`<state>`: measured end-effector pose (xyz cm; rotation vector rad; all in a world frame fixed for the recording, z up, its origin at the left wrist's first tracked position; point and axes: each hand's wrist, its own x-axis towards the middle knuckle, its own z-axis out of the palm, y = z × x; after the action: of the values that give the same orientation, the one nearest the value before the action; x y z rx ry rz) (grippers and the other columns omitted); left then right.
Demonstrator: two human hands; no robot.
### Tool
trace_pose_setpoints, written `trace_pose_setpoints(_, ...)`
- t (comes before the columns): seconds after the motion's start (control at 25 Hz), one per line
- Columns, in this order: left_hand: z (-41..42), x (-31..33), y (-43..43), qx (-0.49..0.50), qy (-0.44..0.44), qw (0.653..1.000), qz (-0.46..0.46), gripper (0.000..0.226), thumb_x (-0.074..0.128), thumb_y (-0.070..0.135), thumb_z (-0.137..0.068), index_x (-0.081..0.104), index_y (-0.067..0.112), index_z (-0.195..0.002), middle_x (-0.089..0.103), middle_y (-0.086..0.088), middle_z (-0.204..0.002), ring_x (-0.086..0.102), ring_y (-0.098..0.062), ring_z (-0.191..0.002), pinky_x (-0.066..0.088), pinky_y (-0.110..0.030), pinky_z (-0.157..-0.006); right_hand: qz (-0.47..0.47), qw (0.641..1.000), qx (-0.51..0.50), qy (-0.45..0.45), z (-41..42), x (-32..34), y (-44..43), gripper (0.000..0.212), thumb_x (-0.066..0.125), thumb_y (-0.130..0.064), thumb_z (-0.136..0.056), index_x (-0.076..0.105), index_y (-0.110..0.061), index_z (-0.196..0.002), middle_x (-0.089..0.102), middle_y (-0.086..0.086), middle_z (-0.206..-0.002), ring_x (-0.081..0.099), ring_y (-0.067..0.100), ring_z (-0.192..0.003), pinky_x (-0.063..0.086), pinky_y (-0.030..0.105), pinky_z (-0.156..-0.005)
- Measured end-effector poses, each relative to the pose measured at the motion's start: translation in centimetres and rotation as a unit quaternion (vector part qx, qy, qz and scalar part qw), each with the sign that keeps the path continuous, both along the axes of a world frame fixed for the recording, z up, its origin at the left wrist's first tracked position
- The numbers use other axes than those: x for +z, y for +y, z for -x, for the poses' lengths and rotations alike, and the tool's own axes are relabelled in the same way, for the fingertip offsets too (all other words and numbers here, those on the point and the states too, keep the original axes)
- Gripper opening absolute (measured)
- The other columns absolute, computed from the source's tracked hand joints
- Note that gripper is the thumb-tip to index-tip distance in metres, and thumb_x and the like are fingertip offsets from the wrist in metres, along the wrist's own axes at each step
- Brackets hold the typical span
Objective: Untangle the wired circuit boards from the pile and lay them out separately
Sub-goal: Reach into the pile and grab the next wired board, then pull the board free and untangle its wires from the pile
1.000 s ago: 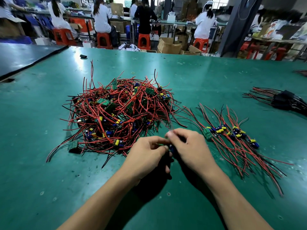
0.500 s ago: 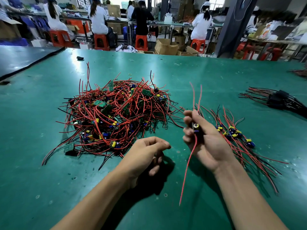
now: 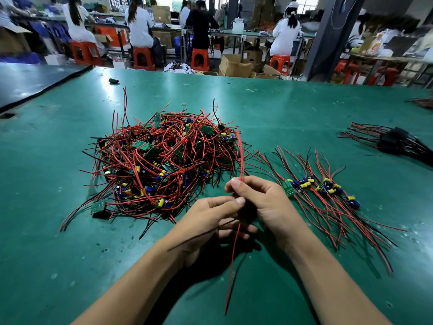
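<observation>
Pinches red wires (image 3: 239, 156) upright in right grip (image 3: 267, 202); nips same wires just below with left grip (image 3: 208, 216); pile (image 3: 159, 160) beyond left grip, laid-out boards (image 3: 323, 191) beside right grip.

Bare green table mat (image 3: 70, 254) left of the tangled heap of red-wired green circuit boards (image 3: 164, 165) lies open. Right of the heap, the left hand (image 3: 210, 216) and right hand (image 3: 264, 200) pinching long red wires (image 3: 241, 160), then a laid-out row of red-wired boards (image 3: 328, 202), block passage.
</observation>
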<state>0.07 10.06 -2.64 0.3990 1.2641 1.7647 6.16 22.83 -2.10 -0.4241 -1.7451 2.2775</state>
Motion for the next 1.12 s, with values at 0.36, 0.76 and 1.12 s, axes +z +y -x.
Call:
trace_pose_setpoints(0.36, -0.1, -0.1, 0.3, 0.087, 0.067, 0.994, 0.019, 0.014, 0.052, 0.004, -0.097, 0.065, 0.002, -0.1, 0.073, -0.019, -0.083, 0.07, -0.029, -0.065, 0.06, -0.035, -0.066, -0.015, 1.0, -0.017, -0.012, 0.0, -0.5, 0.6, 0.025, 0.071, -0.034, -0.087, 0.075, -0.009, -0.089, 0.066, 0.009, -0.072, 0.053, 0.017, -0.044, 0.045, 0.024, -0.039)
trace_pose_setpoints(0.76, -0.3, -0.7, 0.1, 0.143, 0.309, 0.935, 0.102, 0.026, 0.059, 0.008, -0.091, 0.08, 0.019, -0.081, 0.076, -0.002, -0.076, 0.067, -0.009, -0.067, 0.055, -0.027, -0.065, -0.214, 0.974, 0.063, -0.036, 0.0, -1.1, 1.8, 0.025, 0.063, -0.027, -0.099, 0.078, -0.007, -0.1, 0.076, 0.016, -0.089, 0.065, 0.013, -0.075, 0.052, 0.029, -0.07)
trace_pose_setpoints(1.12, 0.1, 0.0, 0.7, 0.106, 0.232, 0.957, 0.137, 0.019, 0.062, 0.009, -0.083, 0.076, 0.004, -0.071, 0.068, -0.009, -0.062, 0.057, -0.015, -0.052, 0.044, -0.021, -0.049, -0.254, 0.962, -0.1, -0.033, 0.8, -2.1, 3.2, 0.019, 0.069, -0.024, -0.095, 0.076, -0.009, -0.087, 0.068, 0.01, -0.063, 0.058, 0.012, -0.048, 0.046, 0.024, -0.049)
